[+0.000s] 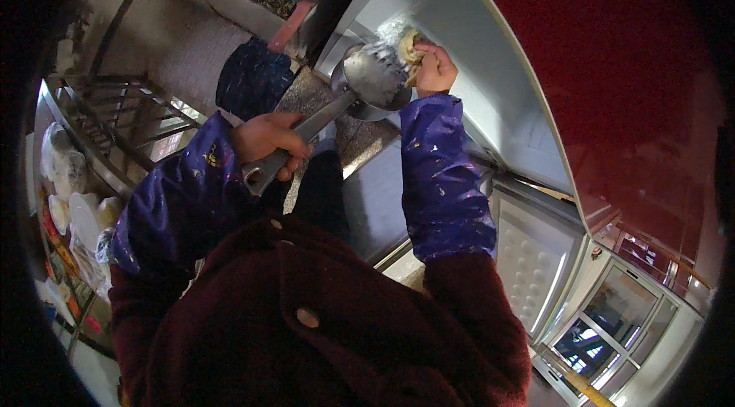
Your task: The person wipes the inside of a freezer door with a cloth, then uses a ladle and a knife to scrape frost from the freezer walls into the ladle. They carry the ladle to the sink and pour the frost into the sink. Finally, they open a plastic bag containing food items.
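Observation:
My left hand [266,143] is wrapped round the long handle of a metal ladle [375,74], a large round one with a hole at the handle's end. White, frost-like bits and a bright shine show in its bowl. My right hand [435,68] pinches a crumpled yellowish cloth [412,51] just above the bowl's right rim. Both are inside or close against a pale-walled cabinet [467,39], where a white frosty patch shows behind the cloth. What lies under the ladle is mostly hidden.
A large dark red panel [612,78] fills the right. Below it is a white panel with round bumps [528,261]. To the left are a dark speckled object [253,78] beside a pink handle [291,28], a metal rack [122,108], and stacked pale dishes [84,212].

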`<state>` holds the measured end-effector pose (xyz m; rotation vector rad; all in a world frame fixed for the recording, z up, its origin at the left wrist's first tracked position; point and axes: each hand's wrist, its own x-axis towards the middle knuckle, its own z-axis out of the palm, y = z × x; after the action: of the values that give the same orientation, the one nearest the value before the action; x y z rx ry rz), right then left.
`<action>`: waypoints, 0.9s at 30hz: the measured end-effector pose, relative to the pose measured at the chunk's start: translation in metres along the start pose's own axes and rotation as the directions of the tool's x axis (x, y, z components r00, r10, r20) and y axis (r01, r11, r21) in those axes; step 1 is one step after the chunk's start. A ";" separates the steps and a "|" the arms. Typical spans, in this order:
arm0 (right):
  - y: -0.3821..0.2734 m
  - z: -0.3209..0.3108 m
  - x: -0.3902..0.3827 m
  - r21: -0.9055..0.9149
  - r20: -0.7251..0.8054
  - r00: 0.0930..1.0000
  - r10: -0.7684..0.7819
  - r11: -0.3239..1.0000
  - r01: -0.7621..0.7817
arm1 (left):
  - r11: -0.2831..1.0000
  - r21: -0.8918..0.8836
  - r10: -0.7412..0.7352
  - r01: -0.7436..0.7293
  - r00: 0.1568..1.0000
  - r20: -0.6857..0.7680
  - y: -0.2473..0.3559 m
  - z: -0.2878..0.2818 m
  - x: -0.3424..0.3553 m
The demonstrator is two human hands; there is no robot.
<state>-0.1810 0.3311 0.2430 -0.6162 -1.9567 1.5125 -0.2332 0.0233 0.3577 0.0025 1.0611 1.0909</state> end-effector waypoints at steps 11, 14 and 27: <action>-0.017 0.011 -0.050 0.216 -0.144 0.985 -0.099 0.968 0.128 | 0.998 -0.051 -0.026 0.029 0.998 0.062 -0.011 -0.010 0.007; -0.010 0.012 -0.004 0.414 -0.337 0.941 0.032 0.903 0.118 | 0.996 -0.089 -0.009 0.019 0.993 0.120 -0.012 -0.012 0.009; -0.008 0.022 0.016 -0.102 0.062 0.992 0.114 0.989 -0.107 | 1.000 0.005 -0.024 0.024 0.996 0.087 -0.004 -0.006 0.003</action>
<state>-0.2080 0.3248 0.2492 -0.7352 -2.0899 1.5276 -0.2341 0.0205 0.3504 0.0398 0.9830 1.0581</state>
